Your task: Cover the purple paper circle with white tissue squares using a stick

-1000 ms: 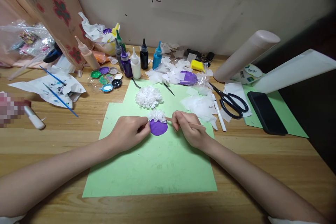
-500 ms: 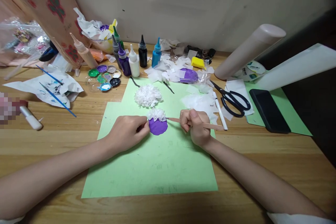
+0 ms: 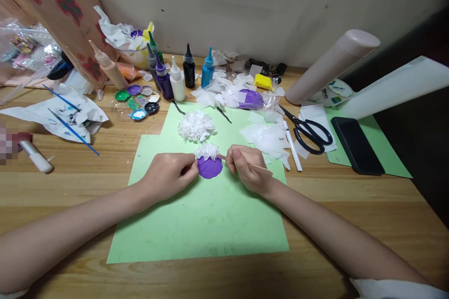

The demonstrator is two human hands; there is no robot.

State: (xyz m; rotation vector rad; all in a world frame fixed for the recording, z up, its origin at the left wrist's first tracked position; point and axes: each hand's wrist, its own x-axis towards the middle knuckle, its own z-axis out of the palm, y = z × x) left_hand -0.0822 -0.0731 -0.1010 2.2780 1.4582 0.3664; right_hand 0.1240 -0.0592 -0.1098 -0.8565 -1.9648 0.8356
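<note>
A purple disc [image 3: 209, 168] lies on the light green paper sheet [image 3: 203, 215], its upper edge covered with white tissue tufts [image 3: 207, 150]. My left hand [image 3: 168, 176] pinches the disc's left edge. My right hand [image 3: 245, 168] grips a thin wooden stick [image 3: 259, 167], its tip touching the tufts on the disc's right side. Just behind sits a finished white tissue pompom [image 3: 195, 126] on the same sheet.
Paint bottles [image 3: 175, 77] and a paint palette [image 3: 139, 102] stand at the back. Tissue scraps [image 3: 266, 138], black scissors [image 3: 308, 131], a white pen [image 3: 292, 147] and a black phone [image 3: 356, 145] lie to the right. Blue brushes [image 3: 72, 131] lie on paper at the left.
My right hand has slid left along the stick, back toward the disc, bringing the stick's tip onto the tufts. My left hand keeps its pinch on the disc.
</note>
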